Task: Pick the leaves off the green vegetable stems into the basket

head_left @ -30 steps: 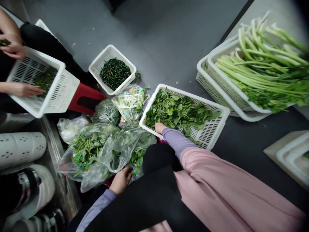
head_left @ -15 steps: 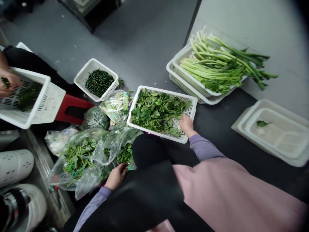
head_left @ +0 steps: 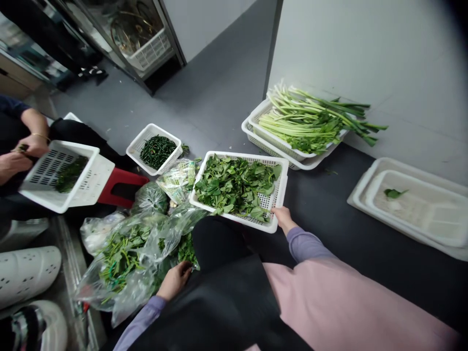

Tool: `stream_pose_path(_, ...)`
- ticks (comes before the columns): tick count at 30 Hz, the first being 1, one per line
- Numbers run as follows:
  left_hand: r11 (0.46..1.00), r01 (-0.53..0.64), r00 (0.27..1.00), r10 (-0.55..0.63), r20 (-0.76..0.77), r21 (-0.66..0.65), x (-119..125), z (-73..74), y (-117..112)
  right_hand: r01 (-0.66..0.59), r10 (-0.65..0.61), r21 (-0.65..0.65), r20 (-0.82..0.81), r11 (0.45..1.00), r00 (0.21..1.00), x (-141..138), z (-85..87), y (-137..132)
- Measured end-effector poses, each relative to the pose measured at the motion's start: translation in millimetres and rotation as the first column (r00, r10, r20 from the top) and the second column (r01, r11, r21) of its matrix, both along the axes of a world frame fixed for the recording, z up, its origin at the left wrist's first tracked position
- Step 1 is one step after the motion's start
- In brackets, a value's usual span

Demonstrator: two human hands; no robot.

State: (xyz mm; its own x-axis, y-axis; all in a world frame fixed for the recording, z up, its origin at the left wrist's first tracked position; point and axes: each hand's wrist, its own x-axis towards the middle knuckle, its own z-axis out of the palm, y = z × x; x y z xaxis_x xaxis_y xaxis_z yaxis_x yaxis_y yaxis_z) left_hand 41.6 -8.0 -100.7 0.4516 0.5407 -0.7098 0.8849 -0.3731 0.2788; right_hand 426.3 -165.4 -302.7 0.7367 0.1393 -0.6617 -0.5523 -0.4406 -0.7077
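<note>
A white slotted basket (head_left: 281,185) full of loose green leaves (head_left: 234,185) stands on the floor in front of my knee. My right hand (head_left: 281,217) grips that basket at its near right corner, fingers curled on the rim. My left hand (head_left: 176,280) is low at my left side, fingers closed in the greens inside a clear plastic bag (head_left: 135,253). A purple sleeve covers each arm.
A small basket of dark green chillies (head_left: 158,148) and bagged vegetables (head_left: 179,178) lie left of the leaf basket. Stacked baskets hold long green stalks (head_left: 310,122) at the wall. White trays (head_left: 413,204) sit right. Another person's hands (head_left: 22,151) work at a basket (head_left: 58,175) on a red stool (head_left: 119,187).
My right hand moved from the leaves at the basket's left side to its near right corner and took hold of the rim. The view tilted up, showing more floor and wall.
</note>
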Motion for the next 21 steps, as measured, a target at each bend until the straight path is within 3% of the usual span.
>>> stream_pose_path(7, 0.996, 0.0, 1.0, -0.001, 0.015, 0.089, 0.6, 7.0, -7.8, 0.011, -0.009, -0.023, 0.087, 1.0, 0.996, 19.6, 41.7, -31.5)
stream_pose_path(12, 0.995, -0.022, 0.999, 0.019, 0.037, 0.095, -0.7, 3.6, -9.2, 0.048, -0.047, -0.004, 0.131, 0.999, 0.99, 45.3, 89.3, -61.1)
stream_pose_path(17, 0.993, -0.004, 0.997, -0.005, 0.074, 0.12, 7.9, 6.0, -7.5, 0.186, -0.193, 0.108, 0.061, 0.977, 0.979, 67.0, 141.8, -81.8)
stream_pose_path(21, 0.989, 0.021, 0.992, -0.038, 0.117, 0.144, 15.9, 10.9, -6.1, 0.222, -0.231, 0.128, 0.059, 0.967, 0.971, 93.7, 168.8, -91.2)
